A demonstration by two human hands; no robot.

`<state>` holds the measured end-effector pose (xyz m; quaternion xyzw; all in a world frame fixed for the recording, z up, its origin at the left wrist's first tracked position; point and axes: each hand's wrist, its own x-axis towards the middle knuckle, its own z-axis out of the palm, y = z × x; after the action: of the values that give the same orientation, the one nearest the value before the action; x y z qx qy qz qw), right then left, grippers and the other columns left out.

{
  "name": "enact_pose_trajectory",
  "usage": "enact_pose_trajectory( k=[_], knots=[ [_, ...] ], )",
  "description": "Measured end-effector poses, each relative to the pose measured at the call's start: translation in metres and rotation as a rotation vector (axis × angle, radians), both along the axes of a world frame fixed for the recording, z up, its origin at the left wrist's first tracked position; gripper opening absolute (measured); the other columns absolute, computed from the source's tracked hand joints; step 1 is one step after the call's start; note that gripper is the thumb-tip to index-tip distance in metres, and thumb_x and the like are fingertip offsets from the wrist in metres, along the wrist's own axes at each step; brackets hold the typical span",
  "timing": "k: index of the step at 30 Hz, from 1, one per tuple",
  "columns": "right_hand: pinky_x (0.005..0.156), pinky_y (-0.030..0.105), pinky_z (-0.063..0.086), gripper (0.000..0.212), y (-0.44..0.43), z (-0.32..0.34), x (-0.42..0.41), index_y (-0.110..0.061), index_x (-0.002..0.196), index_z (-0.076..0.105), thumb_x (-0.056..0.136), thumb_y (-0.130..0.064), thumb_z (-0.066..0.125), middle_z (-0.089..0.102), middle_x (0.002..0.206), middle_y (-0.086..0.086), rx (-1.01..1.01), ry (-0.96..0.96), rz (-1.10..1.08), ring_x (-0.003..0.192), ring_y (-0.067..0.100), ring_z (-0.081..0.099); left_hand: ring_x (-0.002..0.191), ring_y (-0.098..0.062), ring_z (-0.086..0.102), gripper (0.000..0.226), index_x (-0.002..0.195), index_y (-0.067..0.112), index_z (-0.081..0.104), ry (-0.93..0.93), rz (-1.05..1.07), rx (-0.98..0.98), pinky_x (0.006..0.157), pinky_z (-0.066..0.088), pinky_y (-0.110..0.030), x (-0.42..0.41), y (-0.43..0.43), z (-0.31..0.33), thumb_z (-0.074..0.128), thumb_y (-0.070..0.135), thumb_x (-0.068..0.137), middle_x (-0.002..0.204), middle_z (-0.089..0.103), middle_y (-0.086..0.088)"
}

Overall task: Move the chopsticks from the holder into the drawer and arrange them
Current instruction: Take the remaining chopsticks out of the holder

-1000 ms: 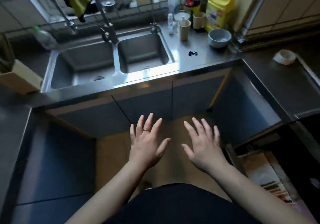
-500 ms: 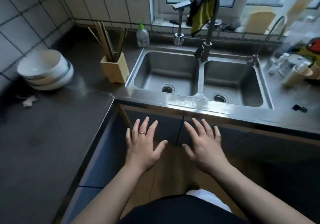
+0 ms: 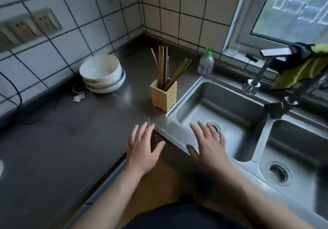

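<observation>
Head view: nearest, at six o'clock, two bare forearms reach forward. The left hand (image 3: 142,150) hovers by the counter's edge and the right hand (image 3: 207,147) over the near rim of the sink (image 3: 230,102), both with fingers spread flat, holding nothing.

At twelve o'clock from the left hand, well apart, the wooden holder (image 3: 163,95) stands on the countertop (image 3: 53,140), just beside the sink's corner. The chopsticks (image 3: 164,65) stand in it, fanned, a few leaning toward one o'clock. They look light, stiff and smooth, apt to slip or scatter from a loose grasp. I would gather them as a bundle round the bare upper shafts and lift straight up; the holder seems light enough to tip. The drawer is not in view.

The countertop is dark, smooth and faintly shiny. Stacked white bowls (image 3: 102,74) sit at ten o'clock, a clear bottle (image 3: 205,63) at one, a faucet (image 3: 257,79) draped with a cloth (image 3: 301,72) at two. Beyond are tiled walls, sockets (image 3: 30,26) and a window (image 3: 292,12).
</observation>
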<state>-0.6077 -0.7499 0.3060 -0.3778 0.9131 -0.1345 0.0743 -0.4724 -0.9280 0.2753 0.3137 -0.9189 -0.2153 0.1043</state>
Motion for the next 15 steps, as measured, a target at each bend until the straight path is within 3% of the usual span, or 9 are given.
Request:
enact_pose_trajectory(
  k=[5, 11, 15],
  knots=[
    [0.119, 0.050, 0.012, 0.063, -0.047, 0.012, -0.047, -0.037, 0.145, 0.014, 0.090, -0.053, 0.042, 0.021, 0.158, -0.002, -0.083, -0.022, 0.063, 0.147, 0.025, 0.013, 0.146, -0.020, 0.015, 0.070, 0.148, 0.028, 0.033, 0.067, 0.082, 0.113, 0.117, 0.017, -0.043, -0.035, -0.028, 0.009, 0.043, 0.062, 0.088, 0.157, 0.030, 0.002],
    [0.115, 0.042, 0.025, 0.069, -0.095, 0.019, -0.087, -0.030, 0.148, 0.017, 0.089, -0.049, 0.049, 0.027, 0.155, -0.004, -0.207, -0.103, 0.026, 0.144, 0.020, 0.021, 0.141, -0.015, 0.028, 0.066, 0.147, 0.029, 0.033, 0.169, 0.111, 0.256, 0.113, 0.028, -0.040, -0.086, -0.073, 0.017, 0.055, 0.053, 0.090, 0.152, 0.037, 0.005],
    [0.116, 0.033, 0.021, 0.074, -0.123, 0.020, -0.107, -0.020, 0.149, 0.017, 0.090, -0.043, 0.054, 0.026, 0.156, -0.001, -0.308, -0.211, -0.088, 0.143, 0.017, 0.022, 0.139, -0.018, 0.031, 0.067, 0.146, 0.031, 0.032, 0.219, 0.104, 0.447, 0.109, 0.033, -0.040, -0.130, -0.110, 0.017, 0.060, 0.050, 0.088, 0.149, 0.039, 0.003]
  ],
)
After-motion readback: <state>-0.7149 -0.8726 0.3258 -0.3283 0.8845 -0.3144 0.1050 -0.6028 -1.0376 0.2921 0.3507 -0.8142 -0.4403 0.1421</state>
